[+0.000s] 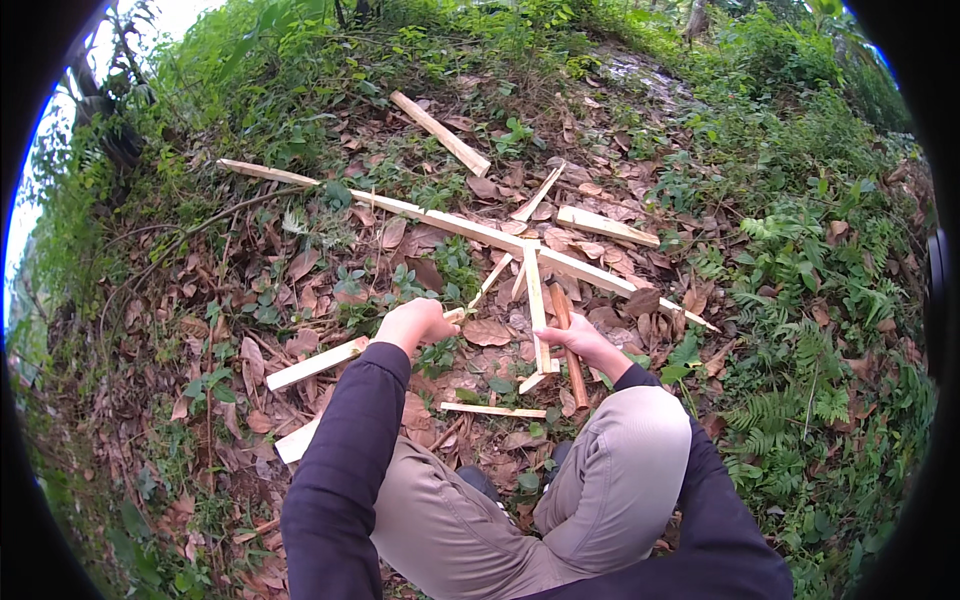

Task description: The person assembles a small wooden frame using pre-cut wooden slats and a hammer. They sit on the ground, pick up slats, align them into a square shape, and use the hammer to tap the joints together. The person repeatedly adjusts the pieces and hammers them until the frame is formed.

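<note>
My left hand (418,324) is closed around a short pale piece of wood (455,315), most of it hidden in the fist. My right hand (585,345) grips a pale wooden strip (534,290), thumb against its side. This strip's far end meets a long pale wooden pole (470,229) that lies slantwise across the leaves. Beside the strip, a reddish-brown stick (577,382) runs under my right hand; whether my fingers also hold it, I cannot tell. Between my hands a thin pale stick (490,281) slants toward the joint.
Split pieces of wood lie around: a long one (440,133) at the far side, a short one (608,226) right of the pole, a block (318,363) at left, and a thin slat (493,410) before my feet. Dry leaves cover the ground; ferns (770,425) grow at right.
</note>
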Demonstrator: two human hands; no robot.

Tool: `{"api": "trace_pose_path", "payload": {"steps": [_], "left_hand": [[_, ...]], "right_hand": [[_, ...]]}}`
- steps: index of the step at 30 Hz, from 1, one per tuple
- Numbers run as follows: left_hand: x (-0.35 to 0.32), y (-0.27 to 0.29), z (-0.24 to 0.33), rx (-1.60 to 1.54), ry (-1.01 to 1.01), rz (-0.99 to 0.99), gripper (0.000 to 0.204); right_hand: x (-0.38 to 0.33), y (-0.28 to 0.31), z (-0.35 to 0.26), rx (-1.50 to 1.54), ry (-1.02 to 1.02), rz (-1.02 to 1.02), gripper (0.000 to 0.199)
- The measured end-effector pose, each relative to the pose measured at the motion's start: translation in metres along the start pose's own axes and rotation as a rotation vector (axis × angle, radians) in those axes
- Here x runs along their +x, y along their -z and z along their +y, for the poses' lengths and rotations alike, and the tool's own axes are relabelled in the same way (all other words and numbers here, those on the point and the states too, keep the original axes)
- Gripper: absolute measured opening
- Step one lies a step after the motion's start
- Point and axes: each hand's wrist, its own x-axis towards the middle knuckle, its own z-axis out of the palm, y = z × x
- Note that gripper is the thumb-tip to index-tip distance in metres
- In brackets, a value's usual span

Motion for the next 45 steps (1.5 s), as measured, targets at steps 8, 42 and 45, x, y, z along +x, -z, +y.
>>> {"api": "trace_pose_path", "payload": {"steps": [8, 42, 45], "left_hand": [[0.009, -0.005, -0.007, 0.044, -0.011, 0.086, 0.050], [0.032, -0.025, -0.060, 0.056, 0.122, -0.018, 0.044], [0.027, -0.024, -0.050, 0.051, 0.119, 0.032, 0.027]], "right_hand": [[0.001, 0.004, -0.046, -0.055, -0.276, 0.067, 0.036], [0.030, 0.009, -0.107, -0.571, -0.497, -0.175, 0.041], [0.048, 0.017, -0.093, -0.666, -0.639, -0.205, 0.047]]}}
